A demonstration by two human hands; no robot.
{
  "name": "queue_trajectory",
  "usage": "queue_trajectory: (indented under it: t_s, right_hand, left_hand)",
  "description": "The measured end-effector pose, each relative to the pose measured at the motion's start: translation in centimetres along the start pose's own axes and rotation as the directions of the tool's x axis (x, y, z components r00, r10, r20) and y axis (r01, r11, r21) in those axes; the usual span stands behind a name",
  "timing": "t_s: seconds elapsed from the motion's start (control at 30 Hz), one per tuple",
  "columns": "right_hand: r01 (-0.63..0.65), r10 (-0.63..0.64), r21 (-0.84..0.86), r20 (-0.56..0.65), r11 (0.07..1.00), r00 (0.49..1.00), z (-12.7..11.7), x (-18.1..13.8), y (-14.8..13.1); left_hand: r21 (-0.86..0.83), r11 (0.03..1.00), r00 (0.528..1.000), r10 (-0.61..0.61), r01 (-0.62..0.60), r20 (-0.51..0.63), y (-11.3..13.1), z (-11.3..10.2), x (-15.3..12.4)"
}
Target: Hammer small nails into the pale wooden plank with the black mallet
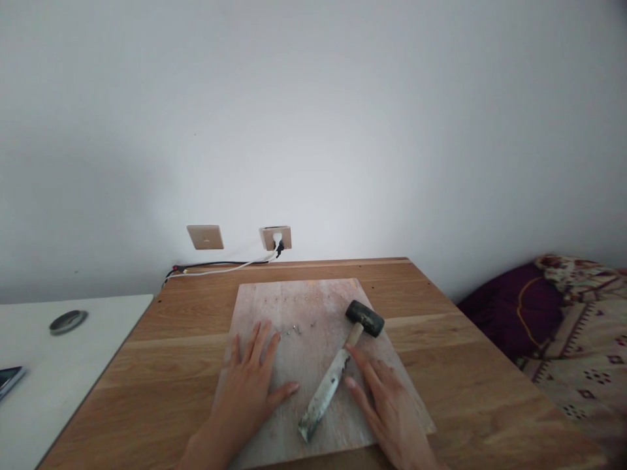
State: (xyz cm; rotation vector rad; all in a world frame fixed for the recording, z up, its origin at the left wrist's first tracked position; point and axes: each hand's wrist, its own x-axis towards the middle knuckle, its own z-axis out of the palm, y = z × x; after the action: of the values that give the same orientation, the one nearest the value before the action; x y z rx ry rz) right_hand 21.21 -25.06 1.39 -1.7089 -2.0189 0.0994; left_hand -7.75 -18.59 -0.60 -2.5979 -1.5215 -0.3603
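A pale, worn board [313, 365] lies flat on the wooden table. My left hand [249, 378] rests on its left part, fingers spread and palm down, holding nothing. Just beyond those fingertips are several small metal pieces [292, 329], perhaps nails or screws; they are too small to tell. A mallet [326, 388] lies diagonally across the right side of the board, its black head toward the wall and its whitish, paint-stained handle toward me. My right hand [386, 398] is beside the handle, fingers apart, index fingertip at the handle's edge and not wrapped round it.
Small marks [287, 299] run in a row along the board's far edge. Behind the table [431, 346], cables [230, 266] lead to a wall socket [277, 238]. At left, a white table [112, 326] bears a round grey dish [67, 321]. Patterned fabric [582, 352] lies at right.
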Motion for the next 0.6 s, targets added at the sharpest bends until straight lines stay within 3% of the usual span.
queue_trajectory:
  t_s: [0.2,0.33,0.43,0.5,0.6]
  right_hand:
    - [-0.013,0.004,0.056,0.16,0.998,0.987,-0.6,3.9,-1.6]
    - [-0.139,0.104,0.113,0.273,0.984,0.957,-0.4,6.3,-3.2]
    - [-0.252,0.198,0.212,0.247,0.944,0.949,-1.0,7.1,-2.7]
    - [-0.34,0.265,0.372,0.237,0.864,0.935,-2.1,6.7,-1.4]
    - [-0.48,0.389,0.631,0.29,0.609,0.874,-4.4,4.9,0.9]
  left_hand:
    - [-0.118,0.993,0.996,0.007,0.003,0.085,-0.6,-2.7,4.5]
    - [-0.229,0.969,0.991,0.116,-0.096,0.072,0.8,-3.9,8.6]
    - [-0.287,0.935,0.973,0.228,-0.206,0.046,2.6,-3.5,10.9]
    - [-0.326,0.898,0.943,0.329,-0.294,0.056,3.9,-3.0,11.9]
    - [-0.356,0.828,0.873,0.484,-0.433,0.064,5.7,-2.2,12.6]
